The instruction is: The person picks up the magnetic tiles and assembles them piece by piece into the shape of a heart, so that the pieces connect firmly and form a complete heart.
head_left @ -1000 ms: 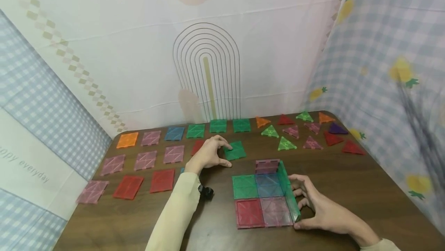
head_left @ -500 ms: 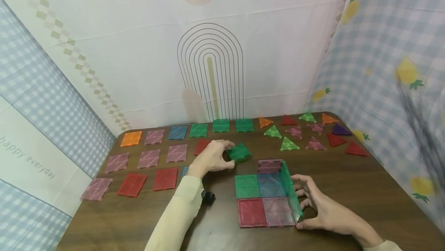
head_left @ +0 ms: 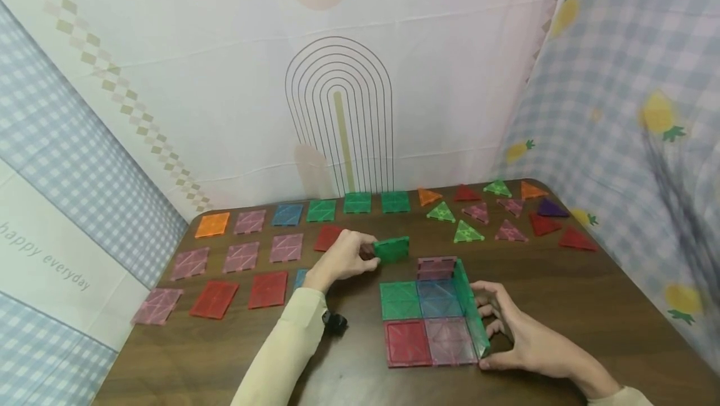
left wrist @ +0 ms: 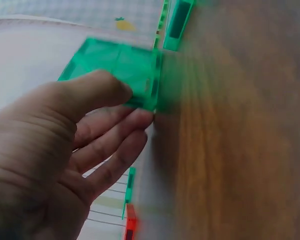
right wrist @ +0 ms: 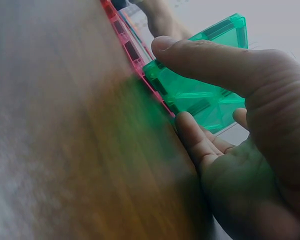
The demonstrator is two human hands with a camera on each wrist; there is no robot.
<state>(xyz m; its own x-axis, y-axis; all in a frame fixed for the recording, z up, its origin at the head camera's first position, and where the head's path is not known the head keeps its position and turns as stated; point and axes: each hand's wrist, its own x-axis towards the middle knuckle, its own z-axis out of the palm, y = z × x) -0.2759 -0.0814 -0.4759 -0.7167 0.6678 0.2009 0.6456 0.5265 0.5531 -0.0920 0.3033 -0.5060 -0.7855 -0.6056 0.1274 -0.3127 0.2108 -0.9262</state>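
Observation:
My left hand (head_left: 344,257) pinches a green square magnetic tile (head_left: 392,248) between thumb and fingers, standing upright on edge at or just above the table. In the left wrist view the thumb lies across the face of this tile (left wrist: 110,62). To its right lies a two-by-two base of flat tiles: green (head_left: 399,301), blue (head_left: 440,298), red (head_left: 407,342) and pink (head_left: 450,340). An upright pink tile (head_left: 436,268) stands on the blue one's far edge. Green upright tiles (head_left: 471,306) form the right wall. My right hand (head_left: 523,337) rests against that wall's outer side, fingers loosely bent.
Flat square tiles lie in rows on the table's left and back, including a red tile (head_left: 267,289) and an orange tile (head_left: 212,225). Triangular tiles, such as a purple one (head_left: 552,208), lie at the back right. Patterned cloth (head_left: 242,94) hangs behind the table (head_left: 185,362).
The left hand has lifted the green square tile from flat on the table and tipped it upright, shifting it slightly right. The right hand has stayed by the green wall.

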